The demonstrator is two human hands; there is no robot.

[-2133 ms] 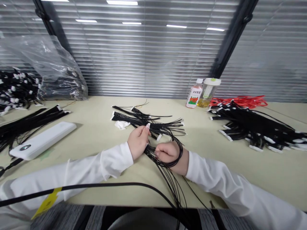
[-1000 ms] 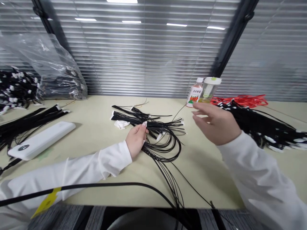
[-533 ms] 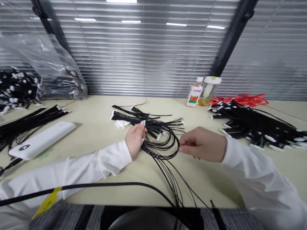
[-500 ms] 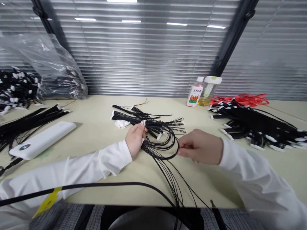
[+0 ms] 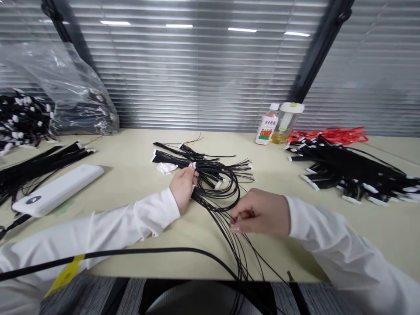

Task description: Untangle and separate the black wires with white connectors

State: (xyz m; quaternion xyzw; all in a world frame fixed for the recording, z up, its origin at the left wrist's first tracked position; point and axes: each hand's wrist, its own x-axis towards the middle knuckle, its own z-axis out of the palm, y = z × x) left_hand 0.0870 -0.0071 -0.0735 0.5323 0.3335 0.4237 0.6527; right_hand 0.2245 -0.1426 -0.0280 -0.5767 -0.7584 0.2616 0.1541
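Note:
My left hand (image 5: 184, 186) is closed on a looped black wire harness (image 5: 239, 192), pinching it near its white connectors at the left end. The harness bends round to the right in a wide loop, and its loose thin wires (image 5: 231, 238) run down over the table's front edge. At the loop's lower right is my right hand (image 5: 257, 213), its thumb and forefinger slightly apart beside the loose wires. Behind the loop lie more black wire bundles (image 5: 173, 157) with white ends. A crumpled white scrap (image 5: 166, 168) rests close to my left hand.
A white power bank (image 5: 61, 188) and black cables (image 5: 39, 166) lie left, before a plastic bag (image 5: 83, 107). Right stand a bottle (image 5: 267, 127) and a lidded cup (image 5: 287, 122), near a black harness pile (image 5: 351, 168) and red strips (image 5: 331, 134). A black cable (image 5: 147, 250) crosses the front.
My right hand has let go of the loop's right bend and moved down and left to the loose wires. My left hand keeps its grip almost in place.

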